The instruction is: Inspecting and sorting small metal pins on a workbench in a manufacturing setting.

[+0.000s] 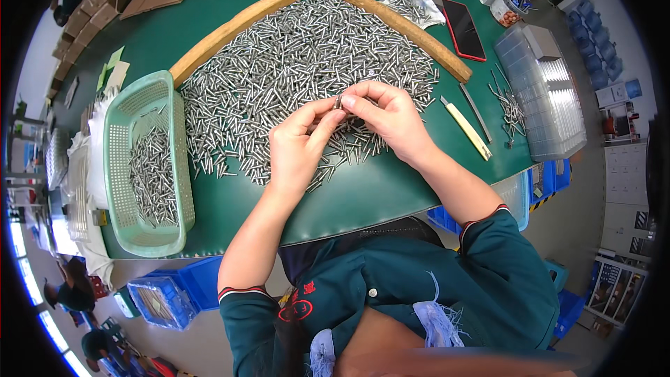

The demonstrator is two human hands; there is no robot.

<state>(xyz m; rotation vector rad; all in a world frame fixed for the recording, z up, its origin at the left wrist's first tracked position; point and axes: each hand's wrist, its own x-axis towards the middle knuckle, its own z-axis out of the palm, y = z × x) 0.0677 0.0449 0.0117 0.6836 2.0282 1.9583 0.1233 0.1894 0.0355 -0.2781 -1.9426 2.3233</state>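
A wide pile of small silver metal pins (293, 52) covers the middle of the green table. Over its near side, my left hand (300, 136) and my right hand (391, 115) meet fingertip to fingertip. Pinched between them is one small metal pin (338, 102), held roughly upright; the fingers cover part of it. Both hands are closed on this same piece. To the left stands a pale green plastic basket (183, 167) with a heap of similar pins (153, 174) inside.
Two wooden bars (244, 24) (405, 31) border the pile's far side. Right of it lie a phone (463, 30), a yellow-handled knife (467, 129) and a thin metal strip (476, 113). Clear plastic boxes (541, 98) stand at the right edge. A white cloth (426, 1) holds more pins.
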